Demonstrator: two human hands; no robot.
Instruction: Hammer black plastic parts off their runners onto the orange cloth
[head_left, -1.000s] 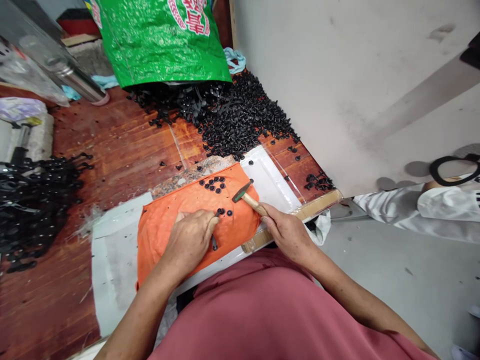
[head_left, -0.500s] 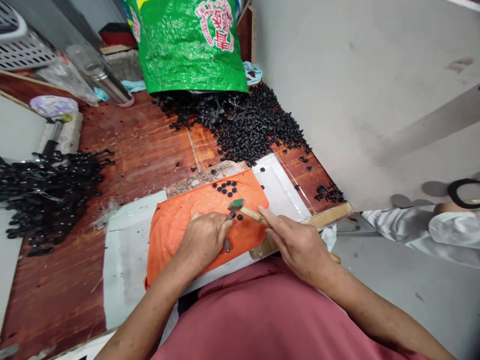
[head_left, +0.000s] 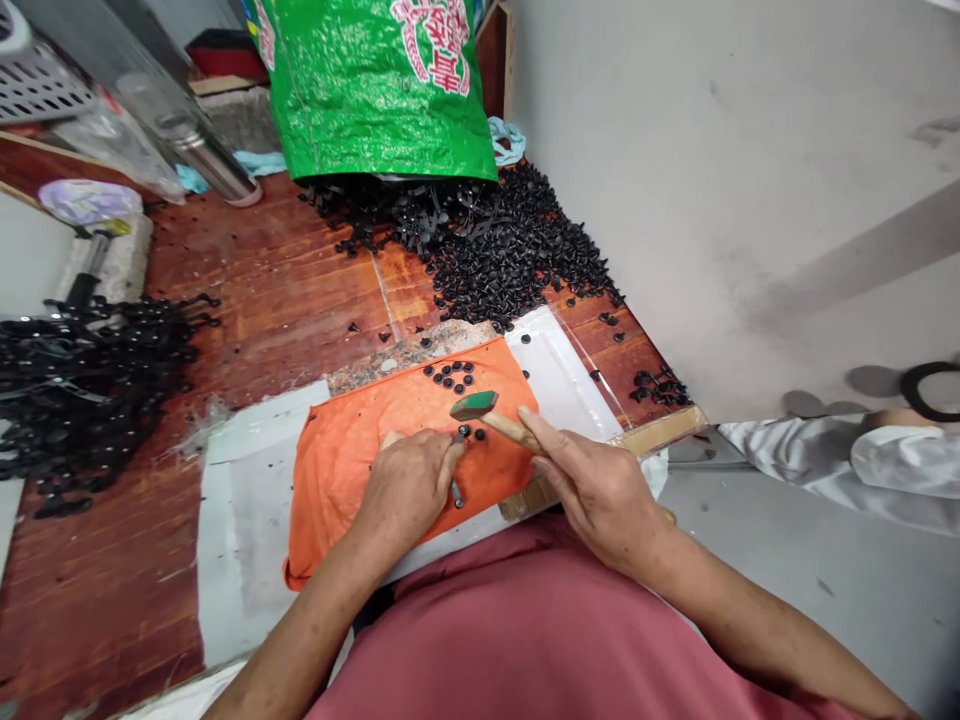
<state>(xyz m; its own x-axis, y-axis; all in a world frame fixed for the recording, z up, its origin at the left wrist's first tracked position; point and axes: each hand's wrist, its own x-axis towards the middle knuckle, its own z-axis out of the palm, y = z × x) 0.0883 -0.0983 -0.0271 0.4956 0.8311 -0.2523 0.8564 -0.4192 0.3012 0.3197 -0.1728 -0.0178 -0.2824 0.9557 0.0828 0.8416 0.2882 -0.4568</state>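
Observation:
My right hand (head_left: 600, 480) is wrapped round the wooden handle of a small hammer (head_left: 474, 404) with a green head, held over an orange cloth (head_left: 341, 450). On the cloth, my left hand (head_left: 411, 475) pinches a small dark strap piece (head_left: 457, 492) with rounded ends; the fingers hide its middle. One end of the piece lies just below the hammer head, beside a loose black button (head_left: 481, 435). Several more black buttons (head_left: 448, 382) sit grouped near the cloth's upper edge.
A green bag (head_left: 382, 90) lies at the back beside a heap of small black parts (head_left: 510, 250). Dark strap pieces (head_left: 90, 390) are piled at left. A metal flask (head_left: 214, 160) and grey wall (head_left: 735, 200) flank the wooden table (head_left: 262, 270).
The hammer head has shifted slightly and looks a little larger. Both hands keep their grips almost in place. The view has shifted slightly, moving the left pile toward the frame's left edge.

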